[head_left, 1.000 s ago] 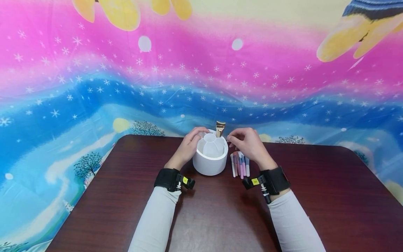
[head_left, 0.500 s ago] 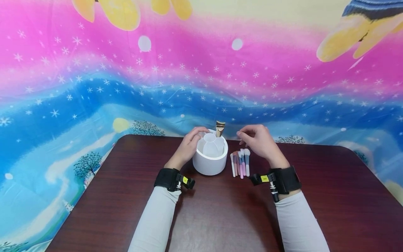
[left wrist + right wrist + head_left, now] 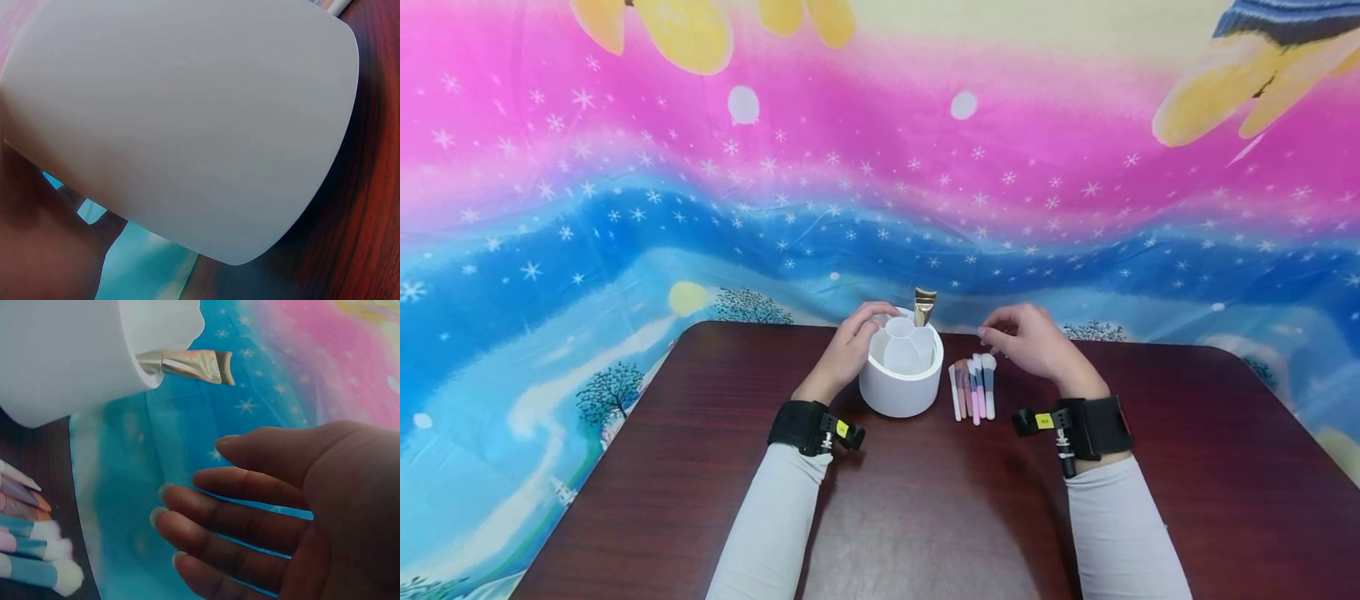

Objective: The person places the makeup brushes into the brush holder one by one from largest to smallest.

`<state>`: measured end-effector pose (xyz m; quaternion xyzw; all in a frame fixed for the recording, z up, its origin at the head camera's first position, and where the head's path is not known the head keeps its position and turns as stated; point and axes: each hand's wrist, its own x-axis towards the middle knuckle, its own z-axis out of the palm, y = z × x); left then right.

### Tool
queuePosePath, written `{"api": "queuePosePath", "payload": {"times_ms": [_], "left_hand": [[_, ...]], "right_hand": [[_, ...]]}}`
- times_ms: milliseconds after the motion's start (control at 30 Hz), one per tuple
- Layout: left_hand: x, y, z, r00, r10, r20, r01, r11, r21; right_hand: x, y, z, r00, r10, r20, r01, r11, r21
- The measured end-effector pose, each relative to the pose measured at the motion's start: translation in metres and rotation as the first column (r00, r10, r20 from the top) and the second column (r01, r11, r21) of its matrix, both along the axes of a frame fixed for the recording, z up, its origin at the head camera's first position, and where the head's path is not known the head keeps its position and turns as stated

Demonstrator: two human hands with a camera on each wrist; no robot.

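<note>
A white round makeup brush holder (image 3: 900,396), divided inside, stands upright near the back of the table. My left hand (image 3: 844,354) holds its left side, fingers over the rim; the left wrist view is mostly filled by the smooth holder wall (image 3: 187,119). One brush with a gold ferrule (image 3: 194,365) stands in the holder at its back right, tip up. To the right of the holder, my right hand (image 3: 1033,340) hovers with nothing in it, its fingers loosely bent and slightly spread in the right wrist view. Several makeup brushes (image 3: 973,388) lie side by side below it.
The dark red-brown wooden table (image 3: 895,517) extends around the holder, its back edge just behind both hands. Behind it hangs a colourful cloth backdrop (image 3: 880,200) with snowflakes. Each wrist wears a black strap with a small camera.
My right hand has moved right, away from the holder and past the top of the lying brushes. The left hand and the holder have stayed in place.
</note>
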<state>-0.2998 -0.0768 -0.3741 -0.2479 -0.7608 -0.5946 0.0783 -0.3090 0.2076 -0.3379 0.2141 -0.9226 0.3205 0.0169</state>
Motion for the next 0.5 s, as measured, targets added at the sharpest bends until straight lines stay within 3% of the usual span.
{"api": "queuePosePath", "payload": {"times_ms": [200,500], "left_hand": [[-0.0009,-0.0008,-0.0007,1.0,-0.004,-0.004,0.004,1.0,0.003],[-0.0015,-0.0004,-0.001,1.0,-0.001,-0.005,0.001,1.0,-0.001]], "right_hand": [[-0.0024,0.0039,-0.004,0.999,-0.028,0.016,0.026,0.996,0.088],[-0.004,0.0085,-0.0105,0.984,-0.093,0.149,0.068,0.984,0.164]]}}
